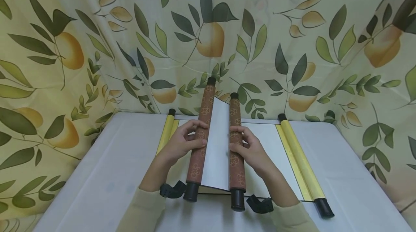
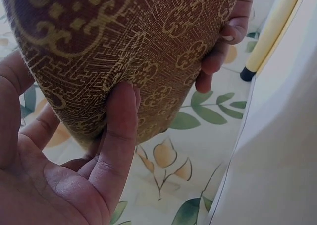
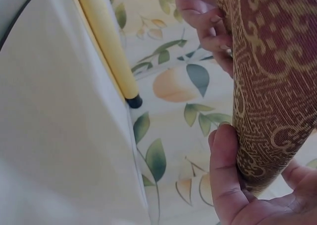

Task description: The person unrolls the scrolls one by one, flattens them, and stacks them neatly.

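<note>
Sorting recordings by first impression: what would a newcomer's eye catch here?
First, at centre, the brown patterned rolls in the left hand and right hand, with white sheet between them. Then the yellow rollers on the table, one either side. Behind, fruit-patterned cloth fills the background.

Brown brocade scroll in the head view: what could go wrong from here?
1. The left hand and right hand each grip one side of the brown brocade scroll near mid-length, so either end might tip or slip.
2. Uneven pulling could crease the white sheet showing between the hands.
3. The open yellow-edged scroll lies underneath; a drop might mark or shift it.
</note>
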`<state>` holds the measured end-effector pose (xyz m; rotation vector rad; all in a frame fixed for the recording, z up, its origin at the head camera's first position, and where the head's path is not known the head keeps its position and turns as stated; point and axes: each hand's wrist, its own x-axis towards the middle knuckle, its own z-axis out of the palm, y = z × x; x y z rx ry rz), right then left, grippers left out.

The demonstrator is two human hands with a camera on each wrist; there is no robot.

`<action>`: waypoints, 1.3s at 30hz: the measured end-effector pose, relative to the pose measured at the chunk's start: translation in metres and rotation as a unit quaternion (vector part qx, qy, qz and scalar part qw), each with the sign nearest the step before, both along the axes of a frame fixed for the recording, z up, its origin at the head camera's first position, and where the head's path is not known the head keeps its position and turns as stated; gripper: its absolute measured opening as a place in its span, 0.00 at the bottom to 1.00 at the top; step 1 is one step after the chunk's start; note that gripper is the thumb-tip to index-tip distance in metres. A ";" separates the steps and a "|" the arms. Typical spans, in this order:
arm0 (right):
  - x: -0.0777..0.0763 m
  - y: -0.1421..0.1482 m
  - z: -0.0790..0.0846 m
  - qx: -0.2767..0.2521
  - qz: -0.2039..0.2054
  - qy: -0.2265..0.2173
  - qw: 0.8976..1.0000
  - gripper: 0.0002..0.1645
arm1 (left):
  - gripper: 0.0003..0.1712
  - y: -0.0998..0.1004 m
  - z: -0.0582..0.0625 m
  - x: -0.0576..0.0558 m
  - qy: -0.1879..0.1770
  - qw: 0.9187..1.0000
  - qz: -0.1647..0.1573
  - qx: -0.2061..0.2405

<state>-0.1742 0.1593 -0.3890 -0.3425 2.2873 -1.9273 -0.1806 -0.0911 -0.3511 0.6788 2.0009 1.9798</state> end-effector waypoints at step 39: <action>0.000 0.000 0.003 0.015 -0.004 -0.021 1.000 0.31 | 0.23 -0.012 -0.014 -0.012 0.008 1.000 -0.004 0.024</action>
